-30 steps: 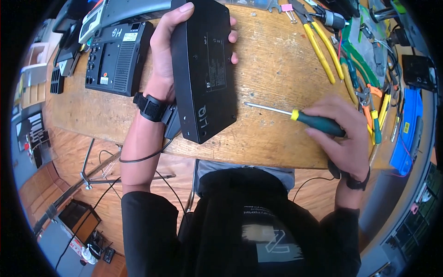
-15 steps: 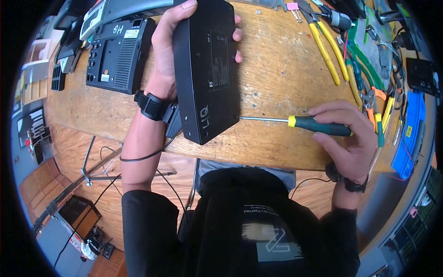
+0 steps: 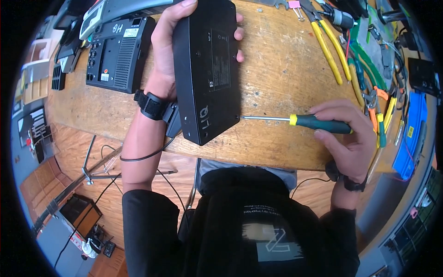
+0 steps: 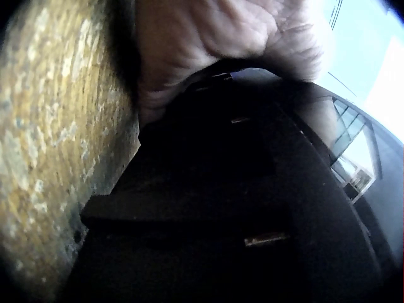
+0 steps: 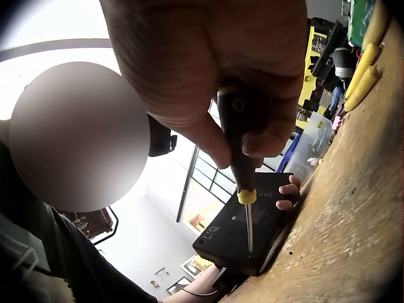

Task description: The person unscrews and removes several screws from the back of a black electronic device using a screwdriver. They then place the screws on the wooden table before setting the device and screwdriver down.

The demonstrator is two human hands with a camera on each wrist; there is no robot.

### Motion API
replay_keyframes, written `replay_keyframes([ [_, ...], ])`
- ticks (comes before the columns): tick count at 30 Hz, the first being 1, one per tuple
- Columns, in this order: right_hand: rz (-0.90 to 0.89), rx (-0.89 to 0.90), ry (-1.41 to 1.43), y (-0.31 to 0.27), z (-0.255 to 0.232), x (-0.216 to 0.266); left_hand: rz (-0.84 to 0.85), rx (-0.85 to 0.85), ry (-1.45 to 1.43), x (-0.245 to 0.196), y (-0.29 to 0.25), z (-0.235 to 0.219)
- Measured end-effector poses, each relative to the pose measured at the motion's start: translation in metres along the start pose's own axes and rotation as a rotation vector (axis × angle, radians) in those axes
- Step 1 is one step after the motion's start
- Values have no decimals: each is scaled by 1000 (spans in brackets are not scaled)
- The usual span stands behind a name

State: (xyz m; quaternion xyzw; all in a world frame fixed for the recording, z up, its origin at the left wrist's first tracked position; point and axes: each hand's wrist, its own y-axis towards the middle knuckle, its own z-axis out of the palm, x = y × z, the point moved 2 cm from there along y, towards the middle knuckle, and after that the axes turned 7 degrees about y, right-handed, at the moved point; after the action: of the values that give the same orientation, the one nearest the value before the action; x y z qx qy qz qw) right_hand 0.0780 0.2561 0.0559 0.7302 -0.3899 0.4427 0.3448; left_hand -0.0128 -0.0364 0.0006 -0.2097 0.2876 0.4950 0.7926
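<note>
A flat black box (image 3: pixel 207 78) with "NP-F" printing and hand-written letters stands tilted on its long edge above the table in the head view. My left hand (image 3: pixel 164 44) grips it, thumb over the far end and fingertips (image 3: pixel 239 33) showing past its right side. Between thumb and fingers my right hand (image 3: pixel 353 138) holds a screwdriver (image 3: pixel 323 124) with a dark green and yellow handle. Its shaft lies nearly level, with the tip right at the screw hole in the box's near right corner. The right wrist view shows the shaft (image 5: pixel 249 227) running down to that corner.
Beside my left wrist lies a second black device (image 3: pixel 121 60). Yellow-handled pliers (image 3: pixel 328 55), a pink binder clip (image 3: pixel 295 5), a power driver (image 3: pixel 342 19) and several hand tools lie to the right. A blue tray (image 3: pixel 408 134) stands at the right edge.
The screwdriver tip has moved from a spot apart from the box to its near right corner, and the shaft has levelled. Over the last half second both hands stay nearly still.
</note>
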Motion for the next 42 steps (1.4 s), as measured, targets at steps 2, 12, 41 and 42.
replay_keyframes([
  [2,5,6,3,0,0,0,-4,-2,65,0,1,-2],
  [12,11,-24,12,-2,4,-1,-18,-22,-7,3,1,-1],
  [41,38,25,-197,-13,12,5,-30,24,-20,4,0,-2],
  [42,83,-16,-194,-13,14,5,-27,30,-10,4,1,-3],
])
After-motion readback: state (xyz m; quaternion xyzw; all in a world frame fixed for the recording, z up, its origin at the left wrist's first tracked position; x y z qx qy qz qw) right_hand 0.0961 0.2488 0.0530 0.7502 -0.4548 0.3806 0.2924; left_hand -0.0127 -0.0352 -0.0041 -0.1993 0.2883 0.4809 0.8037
